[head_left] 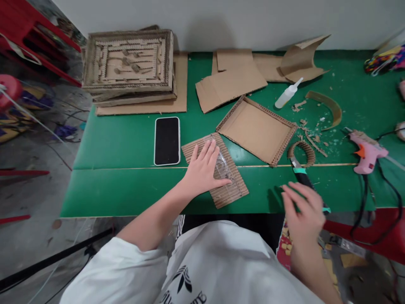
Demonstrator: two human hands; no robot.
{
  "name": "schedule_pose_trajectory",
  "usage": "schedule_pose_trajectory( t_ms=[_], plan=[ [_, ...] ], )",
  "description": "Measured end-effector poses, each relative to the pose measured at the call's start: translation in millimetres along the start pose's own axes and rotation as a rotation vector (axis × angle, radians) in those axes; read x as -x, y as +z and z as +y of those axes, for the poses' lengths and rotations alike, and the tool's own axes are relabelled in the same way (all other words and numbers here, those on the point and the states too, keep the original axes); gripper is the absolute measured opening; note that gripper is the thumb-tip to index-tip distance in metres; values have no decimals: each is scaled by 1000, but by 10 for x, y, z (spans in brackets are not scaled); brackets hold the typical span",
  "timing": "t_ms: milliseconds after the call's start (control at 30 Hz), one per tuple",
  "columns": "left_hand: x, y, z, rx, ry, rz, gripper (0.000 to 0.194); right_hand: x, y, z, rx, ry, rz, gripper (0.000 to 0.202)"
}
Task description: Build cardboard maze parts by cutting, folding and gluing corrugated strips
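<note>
Corrugated cardboard strip (215,169) lies near the front edge of the green table (126,185), pinned with a clear plastic ruler (225,168) under the flat, open left hand (204,169). Right hand (302,213) curls around a black utility knife (300,173), blade beside a cardboard ring (303,147). Phone (167,140) rests just left.

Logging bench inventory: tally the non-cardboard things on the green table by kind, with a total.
Phone: 1
Glue bottle: 1
Glue gun: 1
Utility knife, under the right hand: 1
Clear ruler, under the left hand: 1
Total: 5
</note>
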State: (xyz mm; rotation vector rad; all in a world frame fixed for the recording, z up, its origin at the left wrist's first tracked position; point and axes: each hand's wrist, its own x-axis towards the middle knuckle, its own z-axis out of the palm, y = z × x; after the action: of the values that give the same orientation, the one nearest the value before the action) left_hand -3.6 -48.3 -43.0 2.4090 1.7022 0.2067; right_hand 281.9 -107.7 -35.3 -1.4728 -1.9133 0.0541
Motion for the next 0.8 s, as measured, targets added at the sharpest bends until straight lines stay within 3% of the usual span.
schedule_pose_trajectory(
  t_ms=[67,233,400,800],
  plan=[
    [1,-1,1,6,-4,2,104,2,-116,194,169,101,66,32],
    [-3,-6,9,31,-11,2,103,24,-148,459,334,237,-61,43],
    [-11,-7,15,56,-22,12,102,34,-101,520,329,294,-89,38],
    [-18,-3,13,40,-22,11,102,69,-216,507,375,247,-166,41]
  ],
)
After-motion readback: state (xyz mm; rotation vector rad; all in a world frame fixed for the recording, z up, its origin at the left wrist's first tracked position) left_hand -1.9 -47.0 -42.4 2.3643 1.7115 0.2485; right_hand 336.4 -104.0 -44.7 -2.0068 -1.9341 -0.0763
